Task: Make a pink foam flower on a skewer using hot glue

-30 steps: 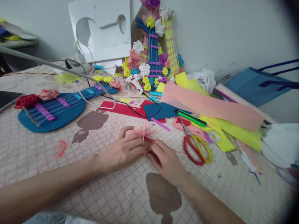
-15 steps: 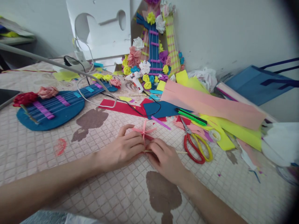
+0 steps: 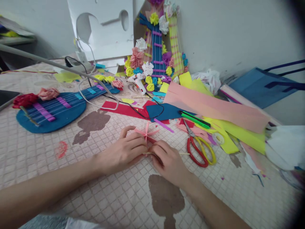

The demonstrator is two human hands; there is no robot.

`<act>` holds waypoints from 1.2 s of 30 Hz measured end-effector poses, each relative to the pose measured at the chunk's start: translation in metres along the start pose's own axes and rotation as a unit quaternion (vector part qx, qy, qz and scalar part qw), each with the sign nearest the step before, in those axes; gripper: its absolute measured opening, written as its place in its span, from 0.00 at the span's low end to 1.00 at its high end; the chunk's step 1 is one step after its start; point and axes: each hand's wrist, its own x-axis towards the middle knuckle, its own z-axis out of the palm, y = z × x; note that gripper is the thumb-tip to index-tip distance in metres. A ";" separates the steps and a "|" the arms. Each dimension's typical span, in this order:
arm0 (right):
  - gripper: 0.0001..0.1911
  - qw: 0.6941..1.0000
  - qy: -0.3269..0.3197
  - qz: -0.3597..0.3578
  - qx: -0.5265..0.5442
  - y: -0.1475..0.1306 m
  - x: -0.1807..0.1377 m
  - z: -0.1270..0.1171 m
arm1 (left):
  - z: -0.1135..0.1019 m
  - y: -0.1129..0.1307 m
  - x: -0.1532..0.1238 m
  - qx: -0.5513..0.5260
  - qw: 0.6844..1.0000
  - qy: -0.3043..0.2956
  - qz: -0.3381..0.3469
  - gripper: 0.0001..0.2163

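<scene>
My left hand (image 3: pixel 127 148) is closed, its fingertips pinching a piece of pink crepe paper cut into narrow strips (image 3: pixel 147 135) that fan out like a star above the fingers. Beside it, almost touching, my right hand (image 3: pixel 169 162) has its fingers curled round a thin wooden stick (image 3: pixel 184 154). One end of the stick reaches toward the left fingertips; the other sticks out behind the right hand. Where paper and stick meet is partly hidden by the fingers. Scissors with red and yellow handles (image 3: pixel 199 149) lie half open to the right.
A blue paper guitar (image 3: pixel 69 108) with paper roses lies at the left. Behind the hands are a white glue gun (image 3: pixel 138 83), red paper (image 3: pixel 124 109), a green cutter (image 3: pixel 196 121), tape (image 3: pixel 218 138) and a long pink sheet (image 3: pixel 214 105). A grey cable-like arm (image 3: pixel 47 60) crosses the left side.
The stick has shifted slightly to the left with my right hand's fingers. Both hands otherwise stay in nearly the same place, and the pink strips hardly move.
</scene>
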 end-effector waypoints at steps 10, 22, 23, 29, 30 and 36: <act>0.08 1.000 0.019 -0.012 -0.002 0.002 0.004 0.001 | -0.002 -0.001 -0.001 0.033 0.999 -0.002 0.004 0.05; 0.08 0.998 0.018 -0.031 -0.045 0.002 0.004 0.003 | -0.003 -0.001 0.002 0.043 0.999 -0.010 0.015 0.08; 0.08 0.998 0.019 -0.032 -0.049 0.002 0.004 0.003 | -0.003 -0.001 0.002 0.044 0.999 -0.009 0.017 0.08; 0.07 0.997 0.023 -0.037 -0.062 0.001 0.005 0.003 | -0.003 -0.001 0.002 0.049 0.999 -0.011 0.020 0.09; 0.07 0.997 0.024 -0.037 -0.062 0.001 0.005 0.004 | -0.003 -0.001 0.002 0.050 0.998 -0.009 0.021 0.09; 0.08 0.998 0.020 -0.031 -0.048 0.002 0.004 0.004 | -0.002 -0.001 0.001 0.050 0.999 -0.006 0.017 0.09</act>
